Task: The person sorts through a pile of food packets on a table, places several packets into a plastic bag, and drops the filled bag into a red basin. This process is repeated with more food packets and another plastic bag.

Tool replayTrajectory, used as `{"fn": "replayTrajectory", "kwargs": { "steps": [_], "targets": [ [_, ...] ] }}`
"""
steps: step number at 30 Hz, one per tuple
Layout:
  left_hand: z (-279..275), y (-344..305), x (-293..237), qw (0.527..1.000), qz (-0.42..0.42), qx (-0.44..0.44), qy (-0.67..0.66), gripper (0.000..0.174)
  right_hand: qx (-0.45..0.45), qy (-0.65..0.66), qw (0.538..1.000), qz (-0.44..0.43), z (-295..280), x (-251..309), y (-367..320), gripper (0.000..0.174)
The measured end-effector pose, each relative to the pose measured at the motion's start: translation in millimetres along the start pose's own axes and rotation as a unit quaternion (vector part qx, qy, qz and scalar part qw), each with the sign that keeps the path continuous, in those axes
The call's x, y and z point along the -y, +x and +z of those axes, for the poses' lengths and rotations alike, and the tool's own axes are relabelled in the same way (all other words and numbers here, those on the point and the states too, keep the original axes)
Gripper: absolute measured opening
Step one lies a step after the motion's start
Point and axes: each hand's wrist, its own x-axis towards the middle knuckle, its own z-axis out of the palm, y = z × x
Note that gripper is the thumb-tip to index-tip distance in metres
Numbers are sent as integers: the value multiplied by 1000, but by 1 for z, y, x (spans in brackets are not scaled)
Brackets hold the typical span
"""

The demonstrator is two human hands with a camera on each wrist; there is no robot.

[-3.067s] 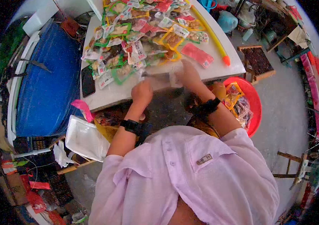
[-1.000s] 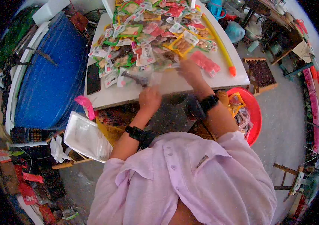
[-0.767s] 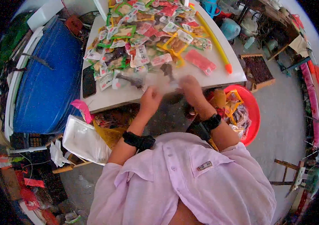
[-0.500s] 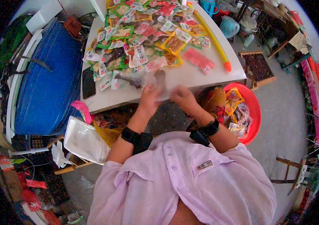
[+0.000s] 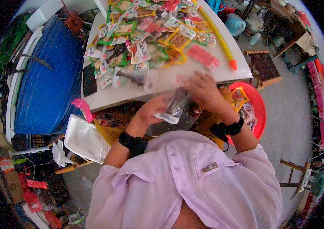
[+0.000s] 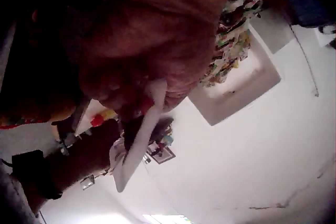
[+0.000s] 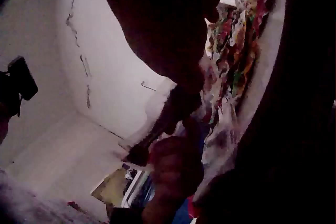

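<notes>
In the head view the left hand [image 5: 153, 109] grips the white lower end of a clear packet [image 5: 175, 105] with dark contents, held tilted just off the table's front edge. The right hand [image 5: 206, 92], slightly blurred, has its fingers at the packet's upper end and seems to pinch it. A small pink patch [image 5: 181, 79] shows beside the right fingers. Another clear packet with dark contents [image 5: 131, 77] lies on the table [image 5: 112, 100]. In the left wrist view the left hand [image 6: 152, 40] pinches the packet's pale edge [image 6: 137, 148]. The right hand [image 7: 168, 24] is dark in the right wrist view.
A pile of colourful packets [image 5: 143, 32] covers the back of the table. A phone [image 5: 90, 79] lies left, a pink packet [image 5: 204, 58] and yellow tube [image 5: 217, 34] right. A red basin [image 5: 260, 110] stands below right, a white tray [image 5: 84, 139] below left.
Both hands have come nearer the body with the dark packet, which now hangs past the table edge. The right hand has moved right. The pink-and-white packet by the pile's front has gone from its place.
</notes>
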Motion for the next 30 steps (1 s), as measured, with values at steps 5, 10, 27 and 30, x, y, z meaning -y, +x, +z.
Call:
{"fn": "replayTrajectory", "kwargs": {
  "steps": [5,10,27,30],
  "targets": [
    [-41,-2,13,999,3,-16,50,34,32,115,993,-15,-2,-10,-8,21],
    [-45,-8,-9,842,103,-283,448,28,2,322,921,218,-18,-3,-18,12],
    [-67,9,-5,519,195,-408,726,18,27,413,879,236,46,-29,-5,10],
    [-66,10,-6,488,216,-395,748,17,61,395,900,173,57,-37,0,12]
  ]
}}
